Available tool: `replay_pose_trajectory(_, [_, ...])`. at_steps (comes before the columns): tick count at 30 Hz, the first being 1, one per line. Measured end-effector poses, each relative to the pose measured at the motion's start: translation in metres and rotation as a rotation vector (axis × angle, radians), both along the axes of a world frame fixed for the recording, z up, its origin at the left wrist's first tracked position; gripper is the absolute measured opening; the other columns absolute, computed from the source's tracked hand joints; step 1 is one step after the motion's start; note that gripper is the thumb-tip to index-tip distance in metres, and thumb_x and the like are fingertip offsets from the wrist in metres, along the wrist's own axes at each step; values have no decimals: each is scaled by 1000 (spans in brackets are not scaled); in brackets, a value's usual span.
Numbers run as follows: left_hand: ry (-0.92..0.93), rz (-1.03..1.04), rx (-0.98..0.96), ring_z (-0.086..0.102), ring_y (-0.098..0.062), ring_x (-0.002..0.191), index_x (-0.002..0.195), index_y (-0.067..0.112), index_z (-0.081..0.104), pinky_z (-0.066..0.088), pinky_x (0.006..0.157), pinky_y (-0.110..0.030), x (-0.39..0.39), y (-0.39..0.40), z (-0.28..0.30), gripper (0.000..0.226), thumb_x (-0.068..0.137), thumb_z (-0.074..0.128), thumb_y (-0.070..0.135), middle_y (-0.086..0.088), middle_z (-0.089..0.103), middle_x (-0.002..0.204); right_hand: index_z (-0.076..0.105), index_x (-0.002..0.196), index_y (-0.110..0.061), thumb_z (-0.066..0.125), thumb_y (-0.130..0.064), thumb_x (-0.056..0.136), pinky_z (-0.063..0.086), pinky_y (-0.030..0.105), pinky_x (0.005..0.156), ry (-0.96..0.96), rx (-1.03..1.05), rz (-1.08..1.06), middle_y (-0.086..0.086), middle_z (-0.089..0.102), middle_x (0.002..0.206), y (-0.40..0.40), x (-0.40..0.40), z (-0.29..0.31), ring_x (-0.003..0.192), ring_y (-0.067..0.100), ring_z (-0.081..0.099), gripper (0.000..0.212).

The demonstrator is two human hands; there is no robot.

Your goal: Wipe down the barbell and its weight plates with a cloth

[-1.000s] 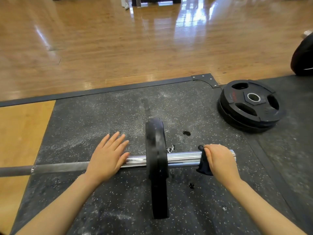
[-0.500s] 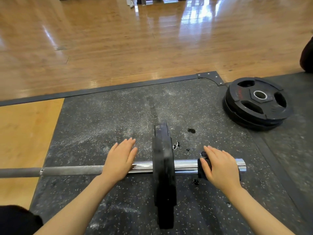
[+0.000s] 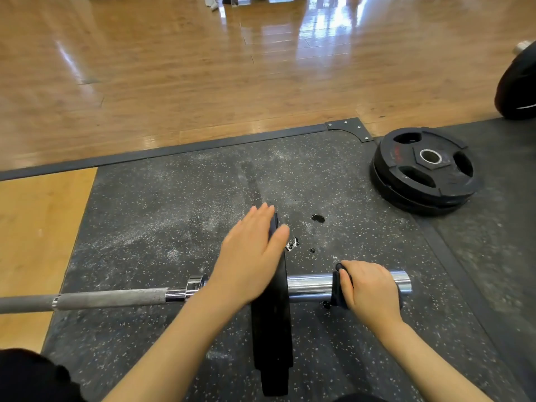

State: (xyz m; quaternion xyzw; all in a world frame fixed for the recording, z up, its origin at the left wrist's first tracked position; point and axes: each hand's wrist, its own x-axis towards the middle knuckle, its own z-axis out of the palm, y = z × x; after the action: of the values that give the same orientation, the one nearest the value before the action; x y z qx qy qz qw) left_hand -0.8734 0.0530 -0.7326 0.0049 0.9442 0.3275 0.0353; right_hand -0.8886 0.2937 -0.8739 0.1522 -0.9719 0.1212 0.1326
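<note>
Barbell (image 3: 113, 298) lies across the speckled rubber mat (image 3: 162, 216), one black weight plate (image 3: 271, 329) standing upright on its chrome sleeve (image 3: 310, 287). The right hand (image 3: 369, 290) has its fingers curled over a dark cloth (image 3: 338, 291), wrapping it round the sleeve outboard of the plate. The left hand (image 3: 251, 256) rests flat, fingers straight, against the plate's inner face and top edge. To wipe well, I would keep that steadying palm firm so the bar cannot roll, then draw the wrapped cloth along the sleeve while twisting it, covering the underside too. Two stacked plates (image 3: 423, 172) lie flat well apart on the right, probably still to wipe
</note>
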Motion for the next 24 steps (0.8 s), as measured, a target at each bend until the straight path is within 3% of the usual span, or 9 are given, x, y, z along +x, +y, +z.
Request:
replay_pose_trajectory(4, [31, -55, -267, 1, -13, 149, 153, 16, 23, 7, 119, -30, 7, 13, -13, 62, 99, 26, 48, 2, 13, 162, 63, 76, -18, 33, -32, 96, 36, 31, 61, -42, 4, -25, -6, 58, 67, -3, 1, 2, 61, 19, 53, 38])
replay_pose_trajectory(11, [52, -62, -299, 10, -17, 149, 151, 17, 30, 11, 120, -32, 2, 11, -14, 57, 100, 31, 43, -1, 21, 160, 63, 76, -17, 33, -31, 96, 37, 31, 61, -59, -12, -27, -6, 59, 67, -7, 0, 7, 61, 19, 54, 38])
replay_pose_trajectory(17, [63, -76, -332, 21, -15, 146, 150, 21, 34, 10, 120, -35, 15, 12, -5, 62, 98, 16, 50, 3, 31, 157, 63, 80, -17, 37, -29, 98, 34, 30, 62, -101, 1, 3, -6, 60, 71, -4, 9, 11, 64, 18, 54, 34])
replay_pose_trajectory(19, [112, -53, -308, 42, -15, 134, 145, 19, 41, 16, 119, -36, 20, 12, 1, 67, 93, 12, 50, 2, 53, 141, 62, 81, -16, 42, -26, 100, 34, 31, 64, -130, 3, 13, -5, 59, 72, -2, 14, 13, 65, 19, 54, 30])
replay_pose_trajectory(21, [197, -3, -271, 61, -17, 104, 140, 16, 48, 24, 115, -35, 19, 10, 5, 60, 95, 18, 42, 5, 71, 105, 63, 82, -15, 48, -21, 99, 35, 32, 64, -154, -13, 21, -4, 61, 74, -1, 21, 15, 67, 21, 55, 24])
replay_pose_trajectory(23, [252, 58, -248, 64, -21, 85, 135, 13, 53, 29, 110, -34, 14, 9, 8, 47, 98, 30, 31, 6, 70, 82, 64, 84, -15, 47, -20, 100, 37, 33, 65, -182, -28, 31, -4, 62, 75, -2, 27, 18, 69, 21, 57, 24])
replay_pose_trajectory(24, [248, 76, -237, 63, -24, 85, 134, 12, 54, 30, 109, -35, 12, 9, 8, 42, 100, 35, 26, 5, 70, 82, 65, 85, -14, 45, -20, 100, 39, 33, 65, -182, -40, 39, -3, 63, 75, -4, 30, 20, 69, 22, 57, 26])
